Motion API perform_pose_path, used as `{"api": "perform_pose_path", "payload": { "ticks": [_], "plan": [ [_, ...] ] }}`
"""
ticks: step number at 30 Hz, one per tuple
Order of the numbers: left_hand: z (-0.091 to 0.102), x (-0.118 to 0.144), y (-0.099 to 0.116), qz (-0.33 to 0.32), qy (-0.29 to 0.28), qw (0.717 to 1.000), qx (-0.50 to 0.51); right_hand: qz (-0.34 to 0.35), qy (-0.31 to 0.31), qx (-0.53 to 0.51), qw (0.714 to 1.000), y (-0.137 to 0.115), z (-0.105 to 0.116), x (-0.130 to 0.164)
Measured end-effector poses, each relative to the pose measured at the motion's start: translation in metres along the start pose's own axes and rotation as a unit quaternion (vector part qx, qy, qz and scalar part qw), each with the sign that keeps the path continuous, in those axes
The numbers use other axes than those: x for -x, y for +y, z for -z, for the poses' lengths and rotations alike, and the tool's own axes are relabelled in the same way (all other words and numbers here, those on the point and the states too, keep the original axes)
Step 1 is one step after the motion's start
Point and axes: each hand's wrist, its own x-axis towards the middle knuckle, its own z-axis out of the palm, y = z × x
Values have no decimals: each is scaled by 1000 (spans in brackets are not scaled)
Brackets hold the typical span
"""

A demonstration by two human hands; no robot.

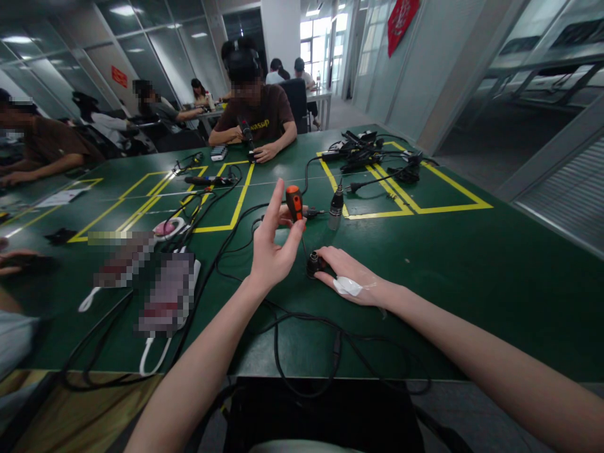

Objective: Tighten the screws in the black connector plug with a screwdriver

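Observation:
A screwdriver (294,202) with an orange and black handle stands nearly upright in my left hand (276,255). My thumb pinches it near the bottom of the handle while the index finger points up. Its thin shaft runs down toward a small round black part (313,264) with a metal top; whether the tip touches it I cannot tell. My right hand (352,275), with a white patch on its back, grips that part against the table. Just beyond stands a dark cylindrical piece with a pointed metal tip (336,207). A dark tool with a metal end (315,212) lies behind my left hand.
Black cables (302,314) loop over the green table (472,270). Two phones (170,292) with white straps lie at left. A pile of black cables and tools (361,151) sits at the back right, by yellow tape. Across the table a person (257,119) holds a tool.

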Motion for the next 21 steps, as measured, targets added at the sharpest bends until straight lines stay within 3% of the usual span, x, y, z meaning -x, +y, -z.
{"api": "perform_pose_path", "payload": {
  "ticks": [3, 9, 16, 21],
  "plan": [
    [1, 1, 1, -4, -18, 1000, 25, 1, 0, 1, 1000, 1, -1, 0],
    [1, -2, 1, -32, 4, 999, -8, 2, 2, -1, 1000, 2, -1, 0],
    [0, -1, 2, -19, 19, 1000, -9, -1, -3, 3, 1000, -1, 0, 0],
    [2, 0, 2, -28, -18, 999, 8, -1, -3, 3, 1000, 0, -1, 0]
  ]
}}
